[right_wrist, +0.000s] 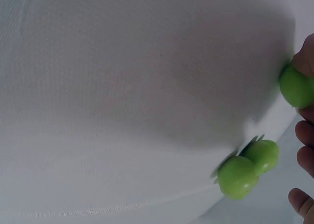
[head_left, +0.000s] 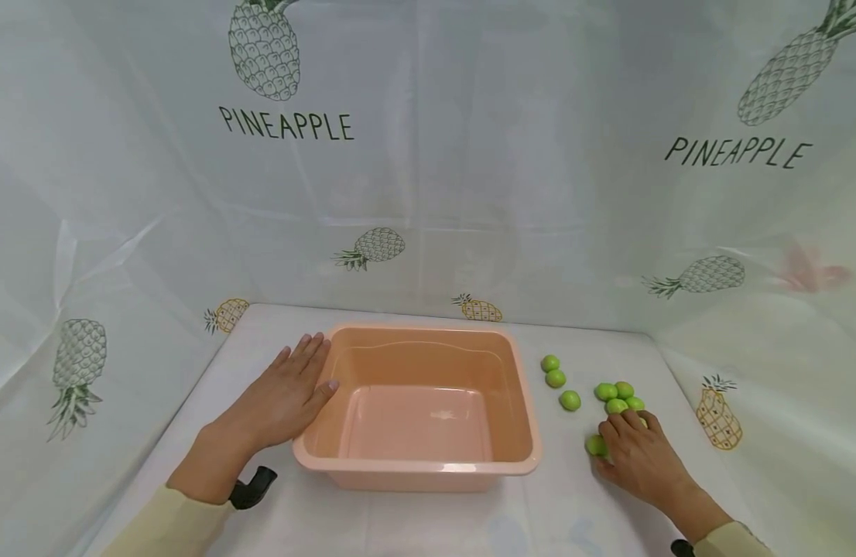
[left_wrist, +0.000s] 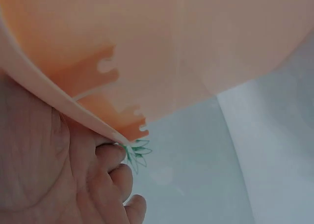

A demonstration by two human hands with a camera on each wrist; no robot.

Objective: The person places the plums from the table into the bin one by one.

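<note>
Since the tub [head_left: 421, 467] could slide on the surface [head_left: 400, 526], we seem to steady its left rim with a straight-fingered left hand [head_left: 278, 398], while our right hand [head_left: 640, 458], grip narrow, pinches one green fruit [head_left: 595, 445] right of the tub, near the other fruits [head_left: 570, 400].

Left hand [head_left: 280, 404] on peach basin [head_left: 417, 466], right hand [head_left: 638, 460] touching green fruit [head_left: 595, 445]

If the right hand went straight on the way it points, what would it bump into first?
Probably the clustered green balls just ahead of the right hand, though the exact gap is unclear.
</note>
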